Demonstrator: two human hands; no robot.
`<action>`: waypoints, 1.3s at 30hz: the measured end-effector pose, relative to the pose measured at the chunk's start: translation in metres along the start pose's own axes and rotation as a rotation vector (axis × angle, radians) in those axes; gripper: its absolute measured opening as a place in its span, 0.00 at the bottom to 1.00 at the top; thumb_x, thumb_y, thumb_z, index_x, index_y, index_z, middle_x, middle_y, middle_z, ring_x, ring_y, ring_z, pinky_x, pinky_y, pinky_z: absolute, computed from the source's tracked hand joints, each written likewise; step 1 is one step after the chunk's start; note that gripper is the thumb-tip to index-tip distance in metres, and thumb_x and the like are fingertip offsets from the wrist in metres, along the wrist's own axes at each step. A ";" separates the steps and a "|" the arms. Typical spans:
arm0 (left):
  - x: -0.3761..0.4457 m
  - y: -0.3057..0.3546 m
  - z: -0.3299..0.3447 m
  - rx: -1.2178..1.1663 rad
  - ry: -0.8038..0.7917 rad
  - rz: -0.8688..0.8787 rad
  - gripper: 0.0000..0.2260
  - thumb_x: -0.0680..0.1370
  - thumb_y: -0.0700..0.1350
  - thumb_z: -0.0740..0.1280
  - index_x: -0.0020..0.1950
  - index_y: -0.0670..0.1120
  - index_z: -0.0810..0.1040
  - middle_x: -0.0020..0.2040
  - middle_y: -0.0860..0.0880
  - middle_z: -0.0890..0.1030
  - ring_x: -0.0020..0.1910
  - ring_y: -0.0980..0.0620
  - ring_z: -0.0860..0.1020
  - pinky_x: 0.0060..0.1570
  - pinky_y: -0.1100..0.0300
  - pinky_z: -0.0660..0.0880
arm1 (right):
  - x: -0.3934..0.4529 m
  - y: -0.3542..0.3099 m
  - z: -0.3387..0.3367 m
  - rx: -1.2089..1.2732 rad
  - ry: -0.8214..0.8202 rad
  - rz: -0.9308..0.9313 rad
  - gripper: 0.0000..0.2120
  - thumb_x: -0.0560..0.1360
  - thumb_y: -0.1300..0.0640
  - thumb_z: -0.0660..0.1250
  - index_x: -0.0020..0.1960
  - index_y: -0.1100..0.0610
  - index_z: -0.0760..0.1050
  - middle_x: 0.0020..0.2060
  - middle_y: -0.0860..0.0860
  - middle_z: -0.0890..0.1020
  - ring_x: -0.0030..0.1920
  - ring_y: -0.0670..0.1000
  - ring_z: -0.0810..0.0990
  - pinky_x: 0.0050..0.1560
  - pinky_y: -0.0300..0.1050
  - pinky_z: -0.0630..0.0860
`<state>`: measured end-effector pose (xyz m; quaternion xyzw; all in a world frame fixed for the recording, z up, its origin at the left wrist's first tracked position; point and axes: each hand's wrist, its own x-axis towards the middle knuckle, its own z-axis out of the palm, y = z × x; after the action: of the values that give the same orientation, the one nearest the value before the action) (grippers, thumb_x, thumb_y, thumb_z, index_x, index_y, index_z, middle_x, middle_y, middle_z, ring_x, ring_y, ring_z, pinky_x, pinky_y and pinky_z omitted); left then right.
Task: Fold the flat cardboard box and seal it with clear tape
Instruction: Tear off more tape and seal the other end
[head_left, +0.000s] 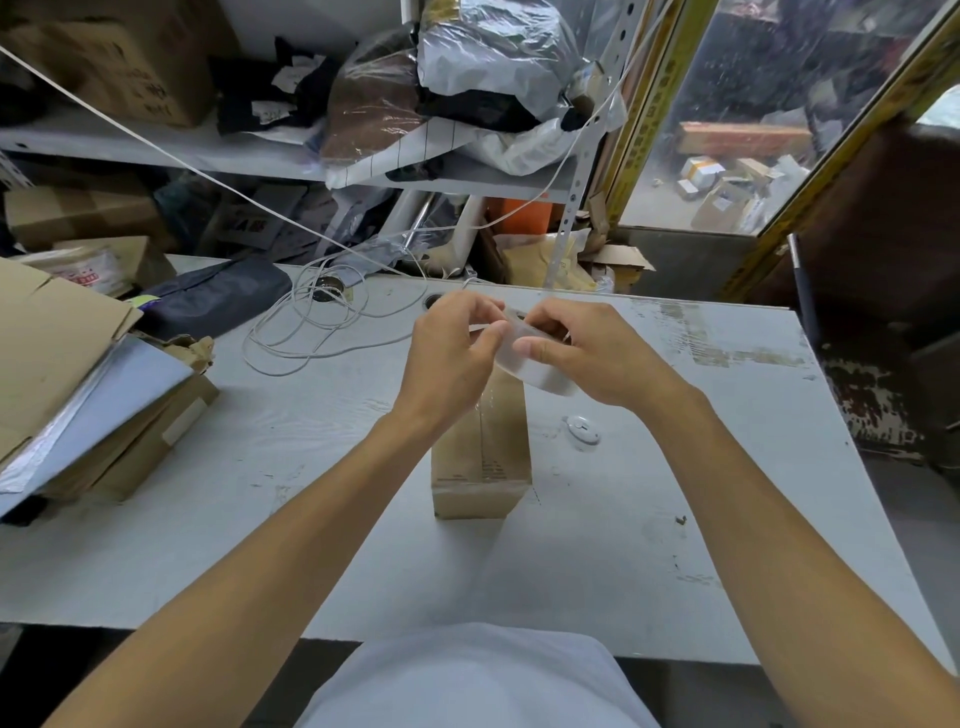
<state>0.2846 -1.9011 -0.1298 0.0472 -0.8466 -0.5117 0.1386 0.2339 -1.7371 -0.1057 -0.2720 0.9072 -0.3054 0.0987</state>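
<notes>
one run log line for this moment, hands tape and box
left hand: pinches tape end | right hand: holds clear tape roll | cardboard box: folded, on table under hands

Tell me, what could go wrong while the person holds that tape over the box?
The left hand pinches the clear tape's end while the right hand grips the tape roll. The clear strip might stick to the fingers or to itself. Neither hand steadies the cardboard box, which stands on the table, so it could tip or slide when the tape is pressed on.
</notes>
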 end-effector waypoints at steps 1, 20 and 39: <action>0.001 0.000 0.000 0.022 -0.007 -0.004 0.02 0.79 0.41 0.68 0.46 0.46 0.79 0.52 0.49 0.82 0.52 0.55 0.79 0.46 0.66 0.75 | 0.000 0.000 0.000 -0.009 0.006 -0.009 0.10 0.79 0.47 0.65 0.53 0.52 0.77 0.44 0.47 0.79 0.43 0.43 0.75 0.41 0.39 0.71; 0.008 -0.002 -0.001 -0.460 -0.123 -0.342 0.04 0.77 0.43 0.66 0.44 0.46 0.73 0.42 0.46 0.76 0.45 0.47 0.75 0.59 0.39 0.76 | -0.003 0.008 0.005 -0.143 0.267 -0.085 0.26 0.71 0.31 0.62 0.39 0.55 0.79 0.30 0.51 0.78 0.30 0.50 0.75 0.30 0.45 0.71; 0.076 -0.041 -0.043 -0.489 -0.059 -0.454 0.12 0.77 0.30 0.69 0.38 0.42 0.71 0.31 0.49 0.74 0.32 0.54 0.76 0.43 0.58 0.80 | 0.061 0.066 -0.026 -0.259 0.023 0.117 0.28 0.66 0.26 0.64 0.37 0.52 0.79 0.31 0.47 0.79 0.35 0.49 0.78 0.39 0.52 0.79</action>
<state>0.2212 -1.9743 -0.1326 0.1855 -0.6703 -0.7185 0.0038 0.1454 -1.7139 -0.1261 -0.2255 0.9544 -0.1824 0.0701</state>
